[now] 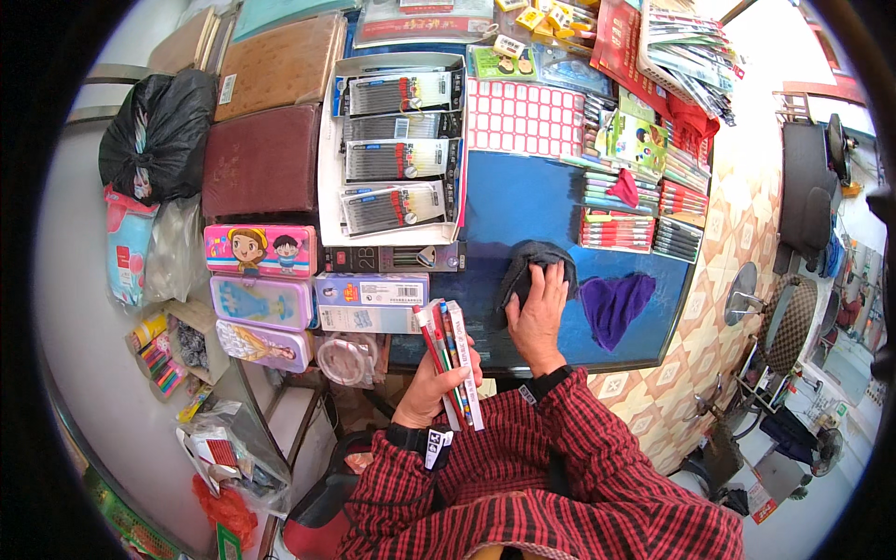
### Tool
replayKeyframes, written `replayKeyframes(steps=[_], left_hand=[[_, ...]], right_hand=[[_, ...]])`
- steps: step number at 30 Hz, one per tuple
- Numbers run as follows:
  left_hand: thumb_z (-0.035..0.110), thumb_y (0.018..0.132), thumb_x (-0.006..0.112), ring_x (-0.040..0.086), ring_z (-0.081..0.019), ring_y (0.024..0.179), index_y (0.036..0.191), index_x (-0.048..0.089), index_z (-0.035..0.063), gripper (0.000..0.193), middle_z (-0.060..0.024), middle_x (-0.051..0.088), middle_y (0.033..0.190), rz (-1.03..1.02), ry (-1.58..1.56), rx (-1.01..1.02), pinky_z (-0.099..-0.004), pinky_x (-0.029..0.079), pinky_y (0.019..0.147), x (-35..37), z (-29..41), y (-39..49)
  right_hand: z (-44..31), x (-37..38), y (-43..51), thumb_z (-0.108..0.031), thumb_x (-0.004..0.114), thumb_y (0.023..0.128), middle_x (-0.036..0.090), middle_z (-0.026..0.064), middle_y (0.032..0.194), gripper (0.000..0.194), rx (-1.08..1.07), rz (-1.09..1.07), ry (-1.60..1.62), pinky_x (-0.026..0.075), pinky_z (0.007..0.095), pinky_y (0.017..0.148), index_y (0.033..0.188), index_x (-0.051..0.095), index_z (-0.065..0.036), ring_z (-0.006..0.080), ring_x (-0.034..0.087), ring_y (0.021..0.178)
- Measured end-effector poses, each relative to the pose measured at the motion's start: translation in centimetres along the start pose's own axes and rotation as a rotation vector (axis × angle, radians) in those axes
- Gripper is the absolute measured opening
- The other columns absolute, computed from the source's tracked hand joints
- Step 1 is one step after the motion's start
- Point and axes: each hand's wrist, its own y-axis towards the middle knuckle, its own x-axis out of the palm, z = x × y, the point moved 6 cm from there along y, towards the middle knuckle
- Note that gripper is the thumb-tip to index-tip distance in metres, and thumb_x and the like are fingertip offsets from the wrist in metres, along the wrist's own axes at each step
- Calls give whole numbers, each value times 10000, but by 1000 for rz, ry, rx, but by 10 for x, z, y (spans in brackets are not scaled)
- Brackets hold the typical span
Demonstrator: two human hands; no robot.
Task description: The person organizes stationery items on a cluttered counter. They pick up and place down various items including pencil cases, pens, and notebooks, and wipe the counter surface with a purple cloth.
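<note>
My left hand [430, 385] holds a small bundle of pencils [451, 364], red, green and patterned, along with white strips or boxes that bear writing. It hovers at the table's near edge, in front of a purple-and-white box [373, 302]. On the blue tabletop [521, 192], my right hand [542, 311] lies over a crumpled dark grey cloth [535, 266], fingers pressed on it. Just right of that hand a purple cloth [616, 308] is spread flat on the table.
A white tray [392, 238] of pen-refill packs stands beyond my left hand. Pencil cases [260, 250] are stacked left of it. Packs of pens [619, 231] fill the right side, near a sheet of red-bordered labels [525, 115]. A black bag [161, 133] sits far left.
</note>
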Motion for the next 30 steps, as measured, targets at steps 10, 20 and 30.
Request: replayKeyframes(steps=[10,20,30], left_hand=[[208,892,776,694,-208,891,1333,503,57,540,-84,656,1002,61,-5,15,-362,578,820,-6,1,-7],[203,876,784,688,-204,902,1324,517,54,542,-83,651,1002,22,-24,44,-362,570,830,11,9,-4],[176,880,776,687,-212,891,1323,515,54,529,-90,647,1002,20,-5,39,-365,573,833,0,-1,-7]], right_hand=[[-69,22,158,-80,679,888,582,156,1471,332,-592,13,80,348,532,1228,1202,575,-55,344,472,1467],[7,-5,88,-55,681,918,461,325,1530,529,-71,234,-38,346,559,1199,1399,470,14,489,418,1458],[-20,4,107,-146,689,936,348,314,1630,749,-134,191,-33,281,639,1224,1594,343,-63,514,326,1513]])
